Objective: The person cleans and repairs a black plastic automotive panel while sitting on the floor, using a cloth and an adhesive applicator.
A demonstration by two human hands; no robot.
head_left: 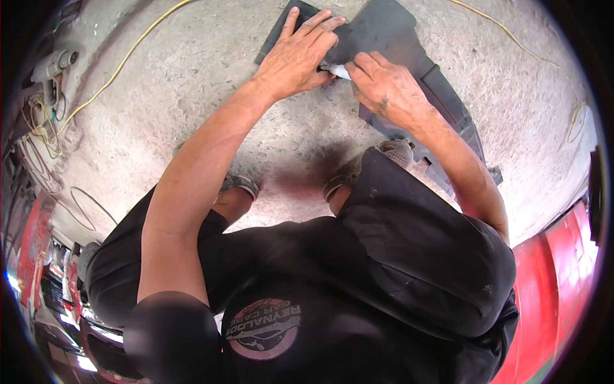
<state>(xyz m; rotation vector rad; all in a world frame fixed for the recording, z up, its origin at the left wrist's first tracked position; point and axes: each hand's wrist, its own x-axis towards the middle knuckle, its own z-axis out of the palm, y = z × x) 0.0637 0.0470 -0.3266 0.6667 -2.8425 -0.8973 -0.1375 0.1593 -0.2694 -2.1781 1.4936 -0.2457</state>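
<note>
A black moulded plastic panel [382,35], which looks like a car liner or shield, lies on the floor in front of me. My left hand [295,56] is spread over its near left part, fingers stretched out and pressing on it. In my right hand [389,89], closed fingers grip a white-handled tool [341,72]. Its dark tip meets the panel's edge beside my left thumb; the tip is too small to make out. The panel's long ribbed side [448,96] runs beneath my right forearm toward my foot.
I crouch on a rough concrete floor [128,121], my shoes [242,185] close behind the panel. A yellow cord [131,52] crosses the far left, another [505,29] the far right. A grey power tool [56,67] and cables lie left. Red body panels [543,288] stand at right.
</note>
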